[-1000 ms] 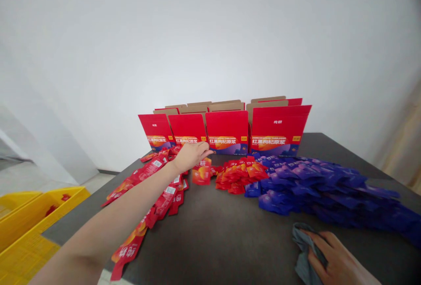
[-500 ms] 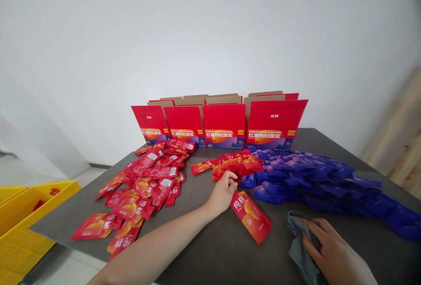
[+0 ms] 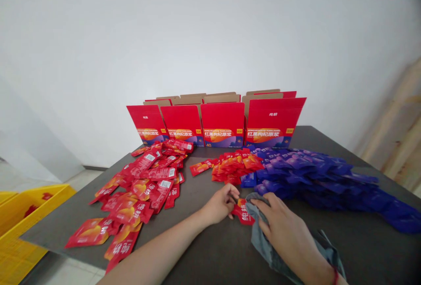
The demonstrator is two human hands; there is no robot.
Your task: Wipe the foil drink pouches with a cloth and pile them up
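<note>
My left hand (image 3: pixel 225 203) pinches one end of a red pouch (image 3: pixel 242 213) with orange fruit and white lettering, just above the dark table. From the right, my right hand (image 3: pixel 283 226) grips a grey-blue cloth (image 3: pixel 262 241) and presses it against the pouch's other end, which the cloth covers. Beyond my left hand lies a small heap of red pouches (image 3: pixel 235 165). It borders a long, overlapping pile of blue pouches (image 3: pixel 315 175) on the right. A looser pile of red pouches (image 3: pixel 144 186) spreads over the left side.
Red cartons (image 3: pixel 222 122) with raised flaps stand in a row at the table's (image 3: pixel 197 250) back, before a white wall. Yellow crates (image 3: pixel 36 223) holding some red items sit at the lower left, beside the table edge. Pale wooden boards (image 3: pixel 401 131) lean at the right.
My right hand has brought the cloth leftward and up onto the pouch. My left hand has moved slightly nearer me, and the pouch is now partly covered.
</note>
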